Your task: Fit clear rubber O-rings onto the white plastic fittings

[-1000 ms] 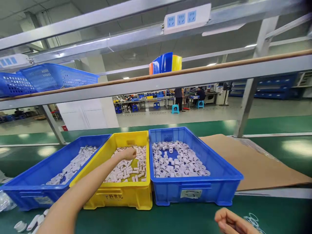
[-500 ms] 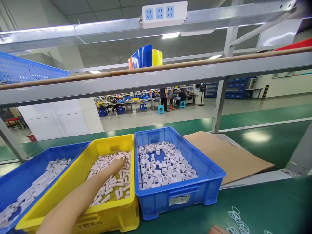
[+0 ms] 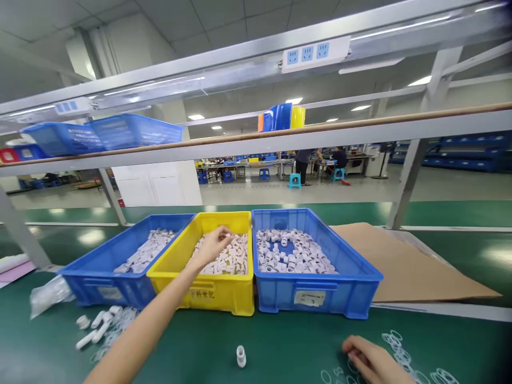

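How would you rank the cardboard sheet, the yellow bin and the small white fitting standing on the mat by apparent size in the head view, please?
1. Cardboard sheet, though partly hidden by the blue bin.
2. Yellow bin.
3. White fitting, smallest despite standing nearest the camera.

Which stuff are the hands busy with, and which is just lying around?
In use:
left hand pinching a white part over the yellow bin
right hand on the white rings

Lying about:
cardboard sheet
plastic bag
power strip

A green bench (image 3: 280, 346) carries three bins: blue (image 3: 120, 277), yellow (image 3: 218, 290), blue (image 3: 320, 293). Cardboard (image 3: 404, 266), white rings (image 3: 404, 354) and a small fitting (image 3: 240, 356) lie on it too.
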The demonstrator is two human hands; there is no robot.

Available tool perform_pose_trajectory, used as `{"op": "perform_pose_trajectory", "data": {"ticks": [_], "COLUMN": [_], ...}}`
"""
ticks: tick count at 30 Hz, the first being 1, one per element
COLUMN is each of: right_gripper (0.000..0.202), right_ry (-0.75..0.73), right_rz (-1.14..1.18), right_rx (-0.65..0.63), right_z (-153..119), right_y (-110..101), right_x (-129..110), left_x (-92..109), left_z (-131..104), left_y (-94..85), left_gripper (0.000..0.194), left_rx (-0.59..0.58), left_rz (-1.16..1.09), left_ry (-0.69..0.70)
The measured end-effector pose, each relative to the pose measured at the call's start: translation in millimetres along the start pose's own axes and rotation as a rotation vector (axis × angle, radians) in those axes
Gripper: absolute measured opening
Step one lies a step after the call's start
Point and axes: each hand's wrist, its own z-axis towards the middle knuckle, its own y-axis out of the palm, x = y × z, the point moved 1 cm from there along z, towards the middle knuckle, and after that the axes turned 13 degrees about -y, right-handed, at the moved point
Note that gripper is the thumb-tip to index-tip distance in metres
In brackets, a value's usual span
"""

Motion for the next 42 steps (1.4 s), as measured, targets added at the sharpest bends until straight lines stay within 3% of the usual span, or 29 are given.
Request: {"op": "perform_pose_trajectory", "data": {"ticks": [3,6,8,10,13,15,20,24,31,42], "right_gripper": [0.03,0.028,0.025,0.024,0.027,0.03,0.033,0.039,0.04,0.031], "right_ry": [-0.024,-0.033,-0.031,-0.022,-0.014,-0.033,-0.115,-0.134,-0.12,-0.169], "right_rz": [-0.011,0.013,0.052,0.088,0.114,0.16,0.48,0.628,0.656,0.565], "right_rx": [0.04,0.11,0.178,0.24,0.284,0.285,0.267,0.21,0.146,0.099], "right_z": [1,-1,-3,-4,-2,0,5,5,0,-5], "right_y": [-1,-1,1,5,16,25,49,61,61,64], "right_x": [-8,-21,-32,-43,-58,-68,-89,-95,-97,-110], "left_x": [19,24,22,22,26,31,30,23,20,29], "left_z": [-93,-169,-202,-221,-230,-231,-234,-236,-230,-239], "left_y": [15.0,55.7,90.5,125.7,170.0,190.4,216.1,225.2,231.7,218.6], "left_gripper": [0.021,0.026,0.03,0.031,0.037,0.044,0.052,0.064,0.051,0.039], "left_rx": [-0.03,-0.145,-0.235,-0.306,-0.385,-0.409,-0.415,-0.42,-0.407,-0.274], "left_rz": [-0.253,-0.603,-0.855,-0.983,-1.055,-1.071,-1.095,-1.138,-1.093,-0.797], "left_ry": [0.004,-0.077,-0.156,-0.214,-0.245,-0.251,-0.282,-0.284,-0.265,-0.211]}}
